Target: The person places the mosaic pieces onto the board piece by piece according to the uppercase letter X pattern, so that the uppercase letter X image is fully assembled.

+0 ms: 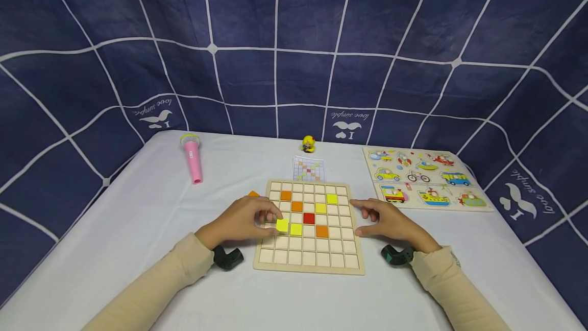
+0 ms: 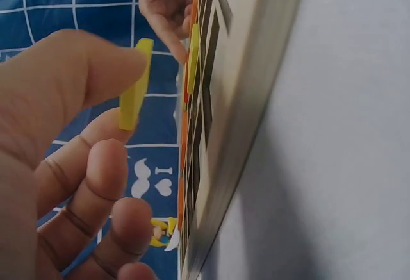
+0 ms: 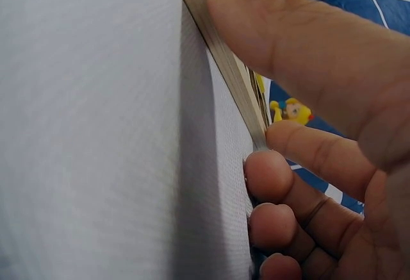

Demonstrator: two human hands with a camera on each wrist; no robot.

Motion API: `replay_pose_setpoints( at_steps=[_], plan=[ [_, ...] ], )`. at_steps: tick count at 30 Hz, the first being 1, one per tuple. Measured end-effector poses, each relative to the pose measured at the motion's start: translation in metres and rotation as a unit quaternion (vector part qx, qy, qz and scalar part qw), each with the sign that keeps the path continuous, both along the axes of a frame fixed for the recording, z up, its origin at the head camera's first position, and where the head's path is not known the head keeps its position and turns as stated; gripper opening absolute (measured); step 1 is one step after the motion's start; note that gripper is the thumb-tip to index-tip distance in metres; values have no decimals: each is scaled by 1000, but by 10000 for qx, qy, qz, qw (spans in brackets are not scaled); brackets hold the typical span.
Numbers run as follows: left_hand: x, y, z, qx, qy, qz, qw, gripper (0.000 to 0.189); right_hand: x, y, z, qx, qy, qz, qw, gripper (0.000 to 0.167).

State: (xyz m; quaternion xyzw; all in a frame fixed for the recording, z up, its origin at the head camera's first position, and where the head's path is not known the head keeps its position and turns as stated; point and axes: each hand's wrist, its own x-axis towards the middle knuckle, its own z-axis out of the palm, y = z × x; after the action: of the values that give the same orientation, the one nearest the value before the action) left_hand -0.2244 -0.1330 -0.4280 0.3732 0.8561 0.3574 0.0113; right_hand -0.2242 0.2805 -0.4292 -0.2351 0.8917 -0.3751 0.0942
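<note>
Between thumb and index finger my left hand (image 1: pixel 243 221) pinches a yellow square tile (image 2: pixel 136 84), seen edge-on in the left wrist view. It is held over the left part of a wooden grid board (image 1: pixel 309 270). On the board lie another yellow tile (image 1: pixel 296 230), a red tile (image 1: pixel 309 218), several orange tiles (image 1: pixel 322 231) and further yellow ones toward the upper right. My right hand (image 1: pixel 383 220) is at the board's right edge, thumb and index fingertips right at the rim, the other fingers loosely bent.
Behind the board lies a printed pattern card (image 1: pixel 309 168), with a small yellow-haired figurine (image 1: pixel 308 143) beyond it. A pink toy microphone (image 1: pixel 193 160) is at the back left, a vehicle puzzle board (image 1: pixel 415 207) at the back right. An orange tile (image 1: pixel 253 194) shows beside the left hand.
</note>
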Motion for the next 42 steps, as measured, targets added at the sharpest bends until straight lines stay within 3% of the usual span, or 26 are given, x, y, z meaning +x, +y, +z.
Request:
replay_pose_setpoints(
  at_steps=[8, 17, 42],
  plan=[
    [3, 3, -1, -183, -388, -270, 9987, 23, 1, 0, 1, 1, 19, 13, 10000, 75],
    [4, 3, -4, -344, -587, -500, 9964, 21, 0, 0, 0, 22, 70, 40, 10000, 75],
    [6, 5, -3, -460, -713, -545, 9949, 22, 3, -1, 3, -53, 22, -9, 10000, 74]
  ],
)
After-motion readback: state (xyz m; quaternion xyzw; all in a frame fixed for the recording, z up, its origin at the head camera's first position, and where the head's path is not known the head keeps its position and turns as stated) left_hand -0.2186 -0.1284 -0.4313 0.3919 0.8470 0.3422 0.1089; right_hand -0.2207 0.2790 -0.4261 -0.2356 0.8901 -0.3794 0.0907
